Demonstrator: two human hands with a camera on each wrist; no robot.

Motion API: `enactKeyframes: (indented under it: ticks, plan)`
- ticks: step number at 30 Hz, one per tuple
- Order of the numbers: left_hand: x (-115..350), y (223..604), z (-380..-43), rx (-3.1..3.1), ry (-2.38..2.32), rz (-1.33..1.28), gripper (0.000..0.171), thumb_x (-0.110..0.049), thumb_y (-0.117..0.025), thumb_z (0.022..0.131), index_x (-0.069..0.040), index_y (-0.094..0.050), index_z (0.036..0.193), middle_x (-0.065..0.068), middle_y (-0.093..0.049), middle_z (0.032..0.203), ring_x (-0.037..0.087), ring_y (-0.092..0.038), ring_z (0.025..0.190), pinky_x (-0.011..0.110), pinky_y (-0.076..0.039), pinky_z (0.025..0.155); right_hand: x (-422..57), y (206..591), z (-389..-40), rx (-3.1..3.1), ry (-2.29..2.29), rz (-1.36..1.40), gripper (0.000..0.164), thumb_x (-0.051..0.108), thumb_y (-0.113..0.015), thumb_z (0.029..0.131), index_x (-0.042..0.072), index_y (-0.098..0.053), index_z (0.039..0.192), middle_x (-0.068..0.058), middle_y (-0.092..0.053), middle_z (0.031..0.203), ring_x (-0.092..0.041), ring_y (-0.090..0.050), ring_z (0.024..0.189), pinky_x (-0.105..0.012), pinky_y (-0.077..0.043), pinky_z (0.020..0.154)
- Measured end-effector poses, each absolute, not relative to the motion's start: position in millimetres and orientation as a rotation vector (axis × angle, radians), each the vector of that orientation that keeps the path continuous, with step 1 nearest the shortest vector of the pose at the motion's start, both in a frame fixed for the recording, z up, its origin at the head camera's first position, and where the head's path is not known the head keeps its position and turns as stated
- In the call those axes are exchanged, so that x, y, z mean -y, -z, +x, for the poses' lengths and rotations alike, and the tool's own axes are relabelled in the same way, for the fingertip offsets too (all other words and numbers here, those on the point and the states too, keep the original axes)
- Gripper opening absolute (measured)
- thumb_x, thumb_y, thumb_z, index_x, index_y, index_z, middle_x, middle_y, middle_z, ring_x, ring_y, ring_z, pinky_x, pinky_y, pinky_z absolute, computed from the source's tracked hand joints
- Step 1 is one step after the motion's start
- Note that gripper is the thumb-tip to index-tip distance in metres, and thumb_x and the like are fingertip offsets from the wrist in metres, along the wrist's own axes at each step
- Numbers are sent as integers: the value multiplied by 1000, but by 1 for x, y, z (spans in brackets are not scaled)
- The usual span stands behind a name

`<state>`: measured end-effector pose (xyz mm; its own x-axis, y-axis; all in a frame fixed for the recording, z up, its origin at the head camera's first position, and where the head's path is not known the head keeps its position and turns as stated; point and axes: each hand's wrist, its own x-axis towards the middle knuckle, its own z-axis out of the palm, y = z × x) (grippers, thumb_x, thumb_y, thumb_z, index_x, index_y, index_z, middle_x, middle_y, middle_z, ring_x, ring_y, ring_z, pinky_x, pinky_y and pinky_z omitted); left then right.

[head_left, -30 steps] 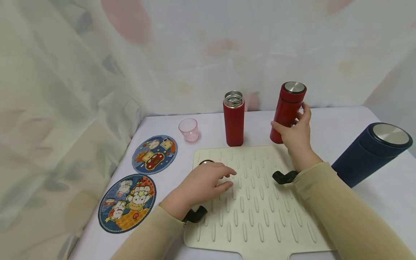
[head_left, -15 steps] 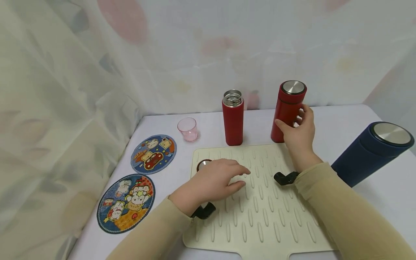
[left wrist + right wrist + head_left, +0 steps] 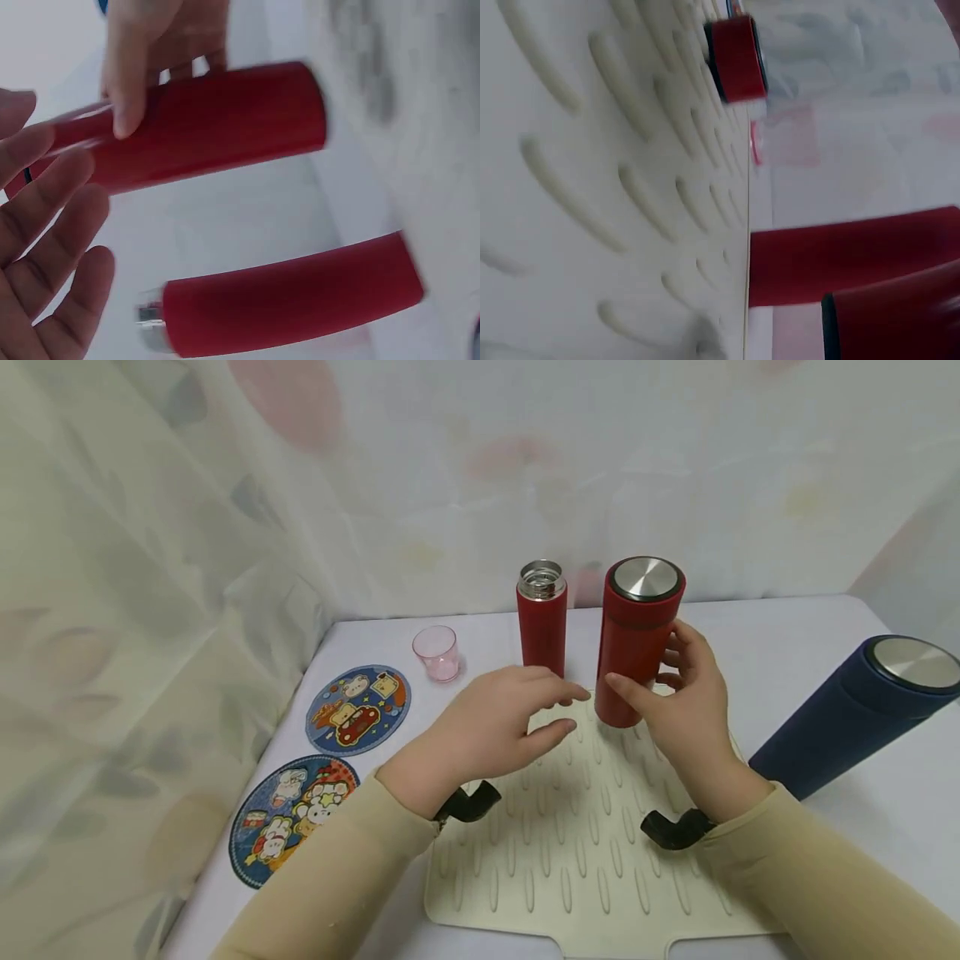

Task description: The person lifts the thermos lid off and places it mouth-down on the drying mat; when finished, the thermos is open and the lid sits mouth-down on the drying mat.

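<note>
My right hand [image 3: 682, 710] grips a red thermos [image 3: 630, 643] with a silver-topped lid, its thumb across the front. The thermos is held raised, nearly upright, over the far part of the cream ridged mat [image 3: 570, 893]. My left hand [image 3: 495, 718] hovers over the mat, fingers loosely extended toward that thermos and holding nothing. In the left wrist view its fingers [image 3: 71, 225] overlap the lid end; whether they touch cannot be told. A second red thermos [image 3: 543, 627], without its lid, stands behind the mat. Its likely cap, a short red cylinder [image 3: 737, 58], rests on the mat, hidden in the head view.
A dark blue thermos [image 3: 847, 718] with a silver top stands at the right beside my forearm. A pink clear cup [image 3: 437, 652] stands back left. Two round cartoon coasters [image 3: 357, 710] lie along the left side. A patterned curtain [image 3: 480, 485] hangs behind the table.
My right hand has lifted the silver-topped red thermos from the table behind the mat and brought it nearer and leftward. My left hand has moved right and forward toward it.
</note>
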<state>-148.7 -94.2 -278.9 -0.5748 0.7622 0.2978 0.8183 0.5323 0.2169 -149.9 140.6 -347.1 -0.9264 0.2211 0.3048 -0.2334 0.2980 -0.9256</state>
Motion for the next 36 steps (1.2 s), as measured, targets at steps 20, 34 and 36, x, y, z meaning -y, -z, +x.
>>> enactKeyframes:
  ticks: [20,34,36]
  plan:
    - [106,242,-136,2325,1046,-1230,64,-24,-76,90,-11,-49,147,2,-53,145,13,-50,130,32,-50,99,-136,344,-108,2456,-1489,571,80,19,-90,77,24,-52,147,6,-66,124,-10,-60,107,-26,-51,79]
    - [131,253,-125,2545,1308,-1258,59,-8,-77,86,-18,-59,141,-6,-52,146,10,-51,130,33,-55,93,-138,345,-103,2576,-1323,737,80,33,-94,72,24,-57,142,8,-67,123,-9,-60,105,-35,-55,77]
    - [131,254,-124,2562,1310,-1236,59,-11,-80,85,-18,-60,140,-7,-54,142,9,-54,125,33,-56,90,-138,344,-101,2596,-1309,743,79,35,-93,72,24,-57,142,7,-67,125,-9,-60,104,-34,-54,77]
